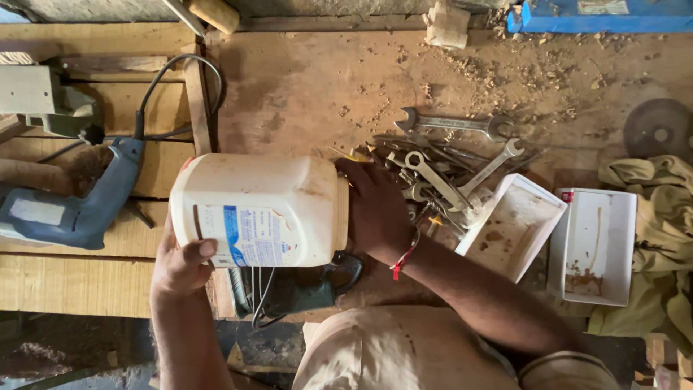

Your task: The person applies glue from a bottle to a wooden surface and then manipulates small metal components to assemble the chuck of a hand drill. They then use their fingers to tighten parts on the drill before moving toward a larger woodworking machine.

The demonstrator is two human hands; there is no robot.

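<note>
A big white plastic jar [263,209] with a blue and white label lies on its side in the air above the edge of a dusty wooden workbench [325,79], held between both hands. The left hand [180,263] grips the bottom end, thumb pressed on the label and fingers curled around the far side. The right hand [375,209] is clamped over the mouth end, fingers wrapped around the lid area; a red thread band sits on that wrist.

Just under the jar, a dark green power tool [310,289] with thin cables rests at the bench edge. Just beyond the right hand lies a heap of spanners [440,170] and other small metal tools. Beside that heap sit two open white boxes [548,238], stained brown inside, with a crumpled yellowish cloth [653,231] next to them. Left of the jar, a blue electric drill [79,209] lies on pale wooden planks [72,282], its black cord looping upward.
</note>
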